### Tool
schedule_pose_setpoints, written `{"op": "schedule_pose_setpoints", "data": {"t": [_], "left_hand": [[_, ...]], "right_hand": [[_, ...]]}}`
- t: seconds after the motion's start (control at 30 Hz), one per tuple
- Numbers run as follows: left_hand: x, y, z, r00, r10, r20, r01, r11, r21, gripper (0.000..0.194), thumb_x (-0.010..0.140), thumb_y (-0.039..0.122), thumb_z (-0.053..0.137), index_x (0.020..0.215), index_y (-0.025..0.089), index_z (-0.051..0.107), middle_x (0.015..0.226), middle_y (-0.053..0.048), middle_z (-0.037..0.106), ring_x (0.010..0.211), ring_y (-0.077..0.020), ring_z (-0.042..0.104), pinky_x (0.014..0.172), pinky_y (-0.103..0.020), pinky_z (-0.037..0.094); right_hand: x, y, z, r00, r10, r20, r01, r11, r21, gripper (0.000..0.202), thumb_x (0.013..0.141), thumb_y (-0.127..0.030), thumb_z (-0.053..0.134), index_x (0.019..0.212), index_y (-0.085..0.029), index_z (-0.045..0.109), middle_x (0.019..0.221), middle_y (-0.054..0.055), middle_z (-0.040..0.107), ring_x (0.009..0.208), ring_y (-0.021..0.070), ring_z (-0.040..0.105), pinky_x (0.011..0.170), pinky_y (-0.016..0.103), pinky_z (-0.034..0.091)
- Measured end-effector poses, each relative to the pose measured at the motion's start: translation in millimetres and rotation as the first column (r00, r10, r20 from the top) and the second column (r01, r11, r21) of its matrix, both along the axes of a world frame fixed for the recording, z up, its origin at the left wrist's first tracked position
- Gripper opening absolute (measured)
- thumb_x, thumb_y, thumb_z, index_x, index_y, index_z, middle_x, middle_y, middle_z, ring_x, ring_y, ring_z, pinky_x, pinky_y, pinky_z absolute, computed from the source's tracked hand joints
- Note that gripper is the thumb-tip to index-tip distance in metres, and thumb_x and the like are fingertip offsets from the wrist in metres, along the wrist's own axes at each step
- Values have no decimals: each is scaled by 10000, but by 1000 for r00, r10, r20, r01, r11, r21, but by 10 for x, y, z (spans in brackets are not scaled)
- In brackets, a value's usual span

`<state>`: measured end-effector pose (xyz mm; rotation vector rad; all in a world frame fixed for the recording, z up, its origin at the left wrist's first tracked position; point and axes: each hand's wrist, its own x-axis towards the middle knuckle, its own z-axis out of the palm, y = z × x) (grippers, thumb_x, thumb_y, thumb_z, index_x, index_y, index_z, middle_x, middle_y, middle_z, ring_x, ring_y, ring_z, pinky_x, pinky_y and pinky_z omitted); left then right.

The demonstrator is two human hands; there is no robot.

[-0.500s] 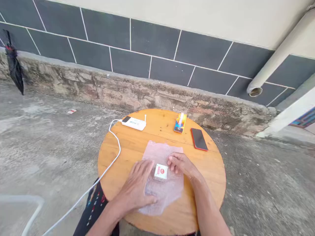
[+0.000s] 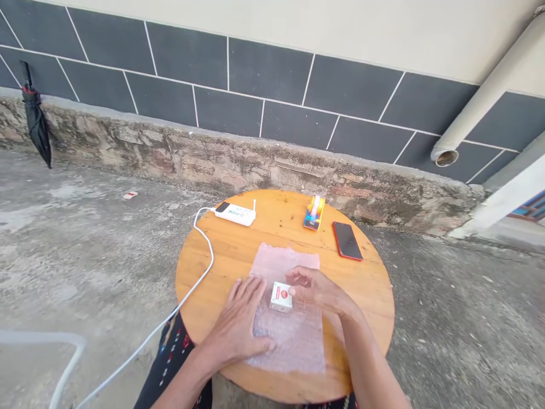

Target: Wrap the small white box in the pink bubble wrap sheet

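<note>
A small white box [image 2: 280,302] with a red print on top sits on a translucent pinkish sheet [image 2: 293,346], which looks like bubble wrap, flat on the round wooden table [image 2: 230,255]. My left hand [image 2: 240,321] lies open across the sheet's left edge, fingers spread and thumb pointing right, left of the box. At the box's right side is my right hand [image 2: 313,288], its fingers loosely curved and apart from the thumb. The thumb tip overlaps the box's right edge; whether it touches I cannot tell.
Towards the table's back are a white power bank-like device [image 2: 235,214] with a white cable [image 2: 208,250], a small tape dispenser [image 2: 314,213] and a red-edged phone [image 2: 347,241]. A stone-based wall [image 2: 238,153] runs behind. A folded black umbrella [image 2: 37,122] leans there.
My right hand has moved left to the box and its fingers have opened. The sheet's lower right corner now lies spread out flat. My left hand stays on the left edge.
</note>
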<state>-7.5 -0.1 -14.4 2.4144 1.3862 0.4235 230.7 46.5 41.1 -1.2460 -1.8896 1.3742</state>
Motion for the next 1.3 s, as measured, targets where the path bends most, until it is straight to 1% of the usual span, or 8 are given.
{"op": "schedule_pose_setpoints", "data": {"t": [0.3, 0.47, 0.7, 0.83, 0.93, 1.03, 1.17, 1.3], "left_hand": [[6, 15, -64, 1000, 0, 1, 0, 998, 60, 1096, 589, 489, 721, 1475, 160, 166, 1540, -111, 186, 1423, -292, 137, 1175, -484, 113], [-11, 19, -115, 1000, -13, -10, 14, 995, 98, 1076, 610, 476, 705, 1478, 165, 151, 1542, -109, 172, 1423, -299, 136, 1173, -506, 110], [-12, 26, -110, 1000, -4, -14, 5, 995, 95, 1029, 605, 477, 705, 1463, 171, 227, 1536, -108, 196, 1417, -309, 160, 1172, -506, 132], [-18, 19, -111, 1000, 1, -15, 0, 995, 98, 1018, 610, 462, 701, 1462, 167, 230, 1534, -105, 204, 1416, -307, 161, 1173, -503, 138], [-22, 11, -122, 1000, -2, -19, 4, 995, 100, 1014, 615, 462, 697, 1463, 168, 226, 1533, -106, 206, 1417, -307, 159, 1171, -508, 134], [-20, 11, -117, 999, -10, -35, 13, 995, 96, 1023, 622, 477, 692, 1468, 166, 209, 1537, -112, 182, 1421, -299, 147, 1171, -509, 120], [-18, 75, -36, 997, -25, -70, 28, 999, 41, 1035, 626, 533, 682, 1463, 135, 222, 1536, -138, 160, 1424, -297, 129, 1168, -513, 106], [-32, 193, 74, 996, -33, -88, 33, 999, -4, 1011, 628, 515, 676, 1456, 130, 242, 1528, -150, 181, 1420, -305, 137, 1160, -531, 95]], "right_hand": [[-276, -370, -91, 947, -143, 287, -23, 862, 506, 516, 702, -106, 652, 1191, -230, 545, 1139, 41, 599, 1046, 216, 550, 912, 347, 418], [-60, -500, -69, 929, -312, 198, 164, 828, 536, 487, 732, -161, 619, 1209, -219, 541, 1193, 54, 605, 1076, 229, 559, 935, 359, 424], [745, -574, -56, 789, -583, 193, 450, 762, 465, 442, 775, -370, 588, 1183, -202, 564, 1134, 72, 645, 959, 243, 611, 875, 391, 473], [1046, -553, -204, 740, -619, 263, 457, 749, 480, 472, 777, -380, 557, 1208, -187, 552, 1160, 94, 629, 1000, 260, 614, 901, 421, 472], [1015, -587, -254, 689, -681, 248, 405, 645, 648, 458, 782, -341, 525, 1208, -177, 561, 1295, 117, 534, 1195, 293, 496, 1015, 478, 380], [696, -686, -232, 701, -693, 169, 389, 570, 724, 381, 832, -325, 507, 1178, -183, 577, 1310, 121, 514, 1220, 281, 468, 1035, 478, 363], [64, -800, -200, 831, -461, 311, 141, 715, 685, 362, 836, -204, 505, 1191, -218, 573, 1339, 92, 488, 1208, 266, 461, 1021, 458, 368], [-297, -791, -233, 828, -346, 441, 11, 796, 605, 404, 783, -195, 593, 1187, -217, 589, 1348, 90, 483, 1188, 292, 454, 1002, 465, 362]]}}
